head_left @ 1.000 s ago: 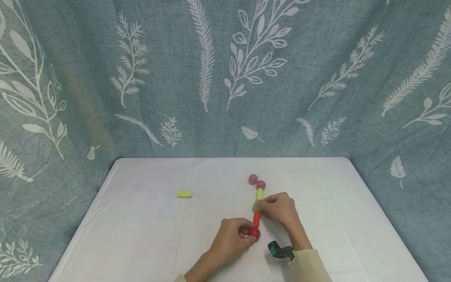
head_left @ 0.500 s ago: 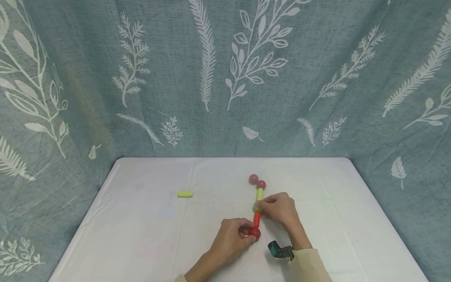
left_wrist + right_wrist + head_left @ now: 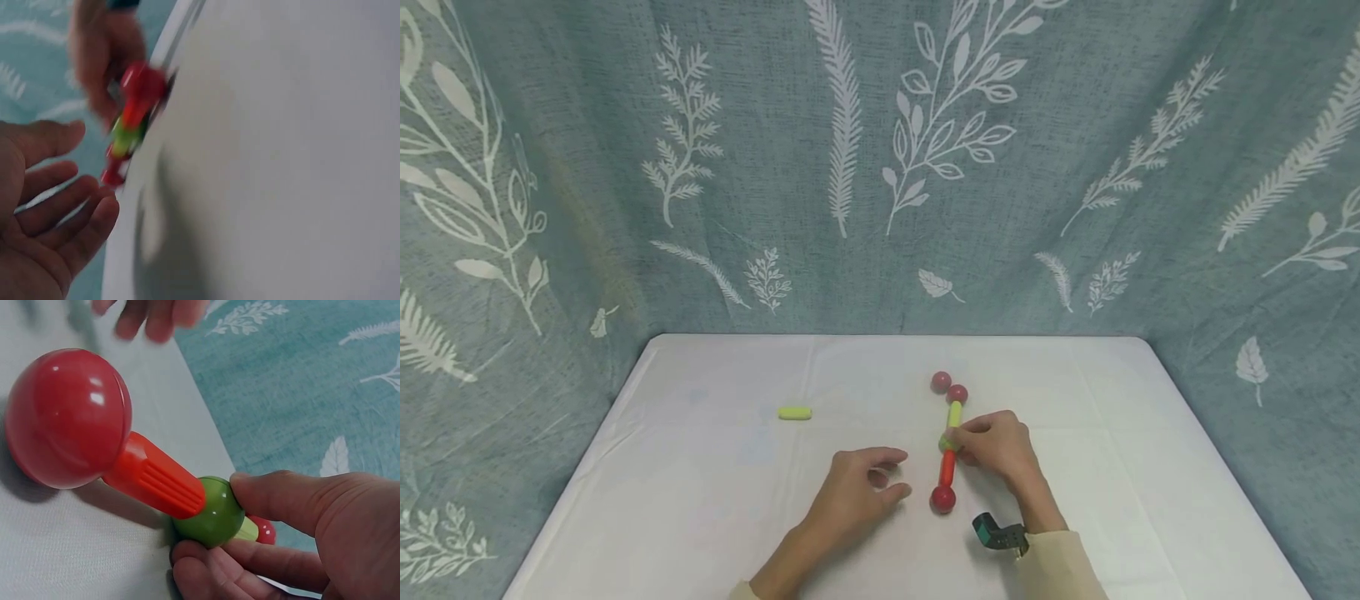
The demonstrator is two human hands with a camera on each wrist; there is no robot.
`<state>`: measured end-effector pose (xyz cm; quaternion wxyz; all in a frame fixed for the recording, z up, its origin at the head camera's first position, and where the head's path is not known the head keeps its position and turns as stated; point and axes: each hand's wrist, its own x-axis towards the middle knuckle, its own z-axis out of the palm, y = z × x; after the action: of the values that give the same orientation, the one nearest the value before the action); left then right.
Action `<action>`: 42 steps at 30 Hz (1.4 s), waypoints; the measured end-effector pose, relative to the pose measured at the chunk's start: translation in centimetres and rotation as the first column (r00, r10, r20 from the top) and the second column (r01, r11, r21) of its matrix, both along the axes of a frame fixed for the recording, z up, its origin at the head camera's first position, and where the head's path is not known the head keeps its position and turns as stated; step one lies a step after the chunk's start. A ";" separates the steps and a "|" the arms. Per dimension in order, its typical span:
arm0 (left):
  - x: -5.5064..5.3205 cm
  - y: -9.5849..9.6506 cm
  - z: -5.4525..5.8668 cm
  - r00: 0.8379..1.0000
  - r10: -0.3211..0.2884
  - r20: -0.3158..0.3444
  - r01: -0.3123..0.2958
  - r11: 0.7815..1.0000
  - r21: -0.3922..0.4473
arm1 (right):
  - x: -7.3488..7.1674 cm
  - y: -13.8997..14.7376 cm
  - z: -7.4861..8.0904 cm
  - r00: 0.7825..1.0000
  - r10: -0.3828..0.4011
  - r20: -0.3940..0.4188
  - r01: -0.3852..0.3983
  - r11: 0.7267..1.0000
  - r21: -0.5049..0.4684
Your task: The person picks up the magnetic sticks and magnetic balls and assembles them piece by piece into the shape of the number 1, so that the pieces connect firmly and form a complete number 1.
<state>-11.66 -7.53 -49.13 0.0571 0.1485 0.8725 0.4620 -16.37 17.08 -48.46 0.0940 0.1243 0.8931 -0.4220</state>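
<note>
My right hand [image 3: 1000, 448] pinches a green ball [image 3: 215, 512] between thumb and fingers. From that ball a ridged red rod [image 3: 159, 478] runs to a larger-looking red ball [image 3: 69, 419] at the near end. On its far side a yellow-green rod [image 3: 954, 414] leads to another red ball [image 3: 957, 394]. The joined pieces lie in a line on the white table. My left hand [image 3: 853, 492] is just left of the near red ball, apart from it, thumb and fingers spread with nothing between them.
A loose red ball [image 3: 941, 382] lies by the far end of the line, touching or nearly so. Further left lies a separate yellow-green rod [image 3: 794, 413]. The white table [image 3: 700, 500] meets a blue-green leaf-patterned curtain [image 3: 760, 167] at its back edge.
My left hand has let go of the near red ball and moved left, its fingers spreading. My right hand stays on the green ball, and the joined pieces have hardly shifted.
</note>
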 end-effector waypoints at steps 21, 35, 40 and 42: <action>-5.9 -16.1 2.9 0.991 0.070 -0.114 -0.077 0.995 -0.059 | -0.2 0.5 0.1 1.000 -0.010 0.018 0.010 1.000 -0.023; -8.4 -17.2 -0.5 0.993 0.116 0.029 -0.119 0.984 0.134 | -0.3 0.5 -0.4 1.000 -0.009 0.017 0.010 0.999 -0.043; -9.1 -17.1 -1.1 0.994 0.101 0.035 -0.104 0.989 0.107 | -0.3 0.5 -0.3 1.000 -0.009 0.018 0.009 0.998 -0.055; -9.3 -17.0 -1.3 0.994 0.111 0.022 -0.113 0.992 0.064 | -0.3 0.5 -0.3 1.000 -0.007 0.021 0.008 0.998 -0.062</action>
<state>-20.98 -24.51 -50.42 0.0341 0.0969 0.8635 0.4938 -16.70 17.58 -48.71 0.1052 0.1290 0.8781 -0.4485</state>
